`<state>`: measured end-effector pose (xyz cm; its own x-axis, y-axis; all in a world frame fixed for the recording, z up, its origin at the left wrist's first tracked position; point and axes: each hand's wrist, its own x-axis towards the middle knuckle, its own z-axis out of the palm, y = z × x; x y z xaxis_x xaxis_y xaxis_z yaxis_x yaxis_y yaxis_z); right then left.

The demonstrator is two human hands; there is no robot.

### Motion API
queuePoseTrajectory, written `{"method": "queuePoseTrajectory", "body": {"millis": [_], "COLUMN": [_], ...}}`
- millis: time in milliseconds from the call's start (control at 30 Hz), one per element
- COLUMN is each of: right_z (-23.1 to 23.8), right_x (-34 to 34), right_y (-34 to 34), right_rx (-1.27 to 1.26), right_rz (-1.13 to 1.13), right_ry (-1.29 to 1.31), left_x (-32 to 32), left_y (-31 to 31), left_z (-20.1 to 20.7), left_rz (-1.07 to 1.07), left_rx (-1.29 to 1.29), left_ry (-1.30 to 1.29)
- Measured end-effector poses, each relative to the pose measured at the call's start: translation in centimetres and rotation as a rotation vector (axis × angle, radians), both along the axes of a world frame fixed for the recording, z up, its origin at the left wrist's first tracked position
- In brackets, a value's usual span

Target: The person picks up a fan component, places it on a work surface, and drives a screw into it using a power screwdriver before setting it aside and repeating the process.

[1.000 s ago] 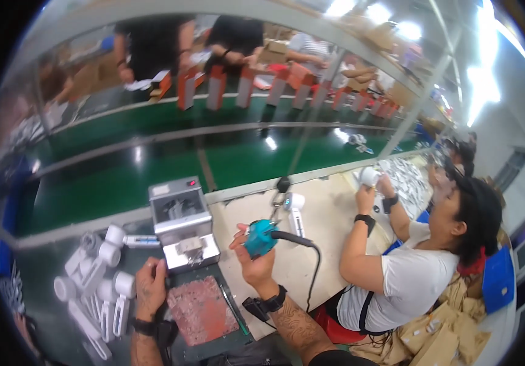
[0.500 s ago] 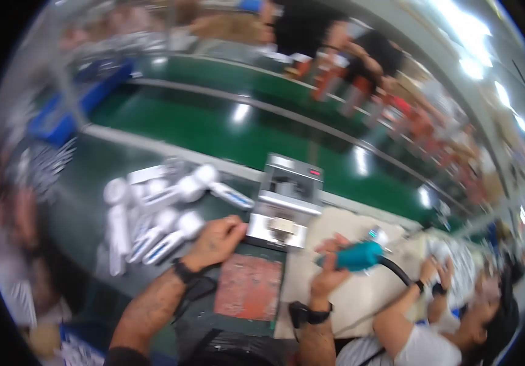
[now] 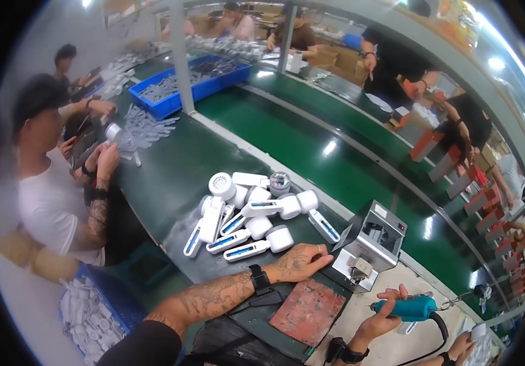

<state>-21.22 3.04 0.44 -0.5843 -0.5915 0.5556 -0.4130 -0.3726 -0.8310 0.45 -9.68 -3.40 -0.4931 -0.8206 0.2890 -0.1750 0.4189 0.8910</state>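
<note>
My left hand (image 3: 299, 262) lies at the near left corner of a small metal screw feeder (image 3: 369, 244). Its fingers are bent and close together, and I cannot see whether anything is between them. In my right hand (image 3: 375, 323) is a teal electric screwdriver (image 3: 414, 308), held level with its black cable hanging from the right end. A pile of white handheld fan bodies (image 3: 264, 227) sits just beyond my left hand, several with opened handles showing blue inside. Below the feeder, a worn red pad (image 3: 308, 312) lies on the bench.
A green conveyor (image 3: 287, 140) runs behind the bench. At far left stands a blue tray (image 3: 163, 107) of grey parts, near a co-worker in a white shirt (image 3: 55, 189). A blue bin (image 3: 91, 317) of white parts sits low left. A metal post (image 3: 181, 61) rises at the bench edge.
The view has swung left, so bench, feeder and hands now appear farther right and lower. My left hand stays by the feeder, and my right keeps hold of the screwdriver.
</note>
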Motion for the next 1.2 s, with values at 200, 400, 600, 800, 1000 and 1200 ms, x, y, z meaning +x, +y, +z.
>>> {"method": "queuePoseTrajectory", "body": {"millis": [200, 400, 600, 800, 1000, 1200], "right_z": [-0.6, -0.7, -0.6, 0.2, 0.2, 0.2], "right_x": [-0.6, -0.5, -0.7, 0.5, 0.5, 0.4], "right_y": [0.2, 0.3, 0.4, -0.2, -0.2, -0.1], "right_rx": [-0.006, 0.025, 0.032, -0.036, -0.012, -0.025], "right_rz": [-0.028, -0.041, -0.021, -0.079, -0.067, -0.064], "right_ry": [0.018, 0.081, 0.119, 0.046, 0.04, 0.057], "left_x": [-0.1, -0.1, 0.1, 0.3, 0.3, 0.2], "left_y": [0.1, 0.2, 0.4, 0.4, 0.4, 0.4], "left_z": [0.9, 0.2, 0.5, 1.1, 1.2, 1.0], "left_rz": [-0.05, -0.109, -0.107, -0.121, -0.111, -0.116], "left_rx": [0.066, 0.103, 0.115, 0.123, 0.145, 0.14], "left_ry": [0.052, 0.057, 0.068, 0.072, 0.049, 0.064]}}
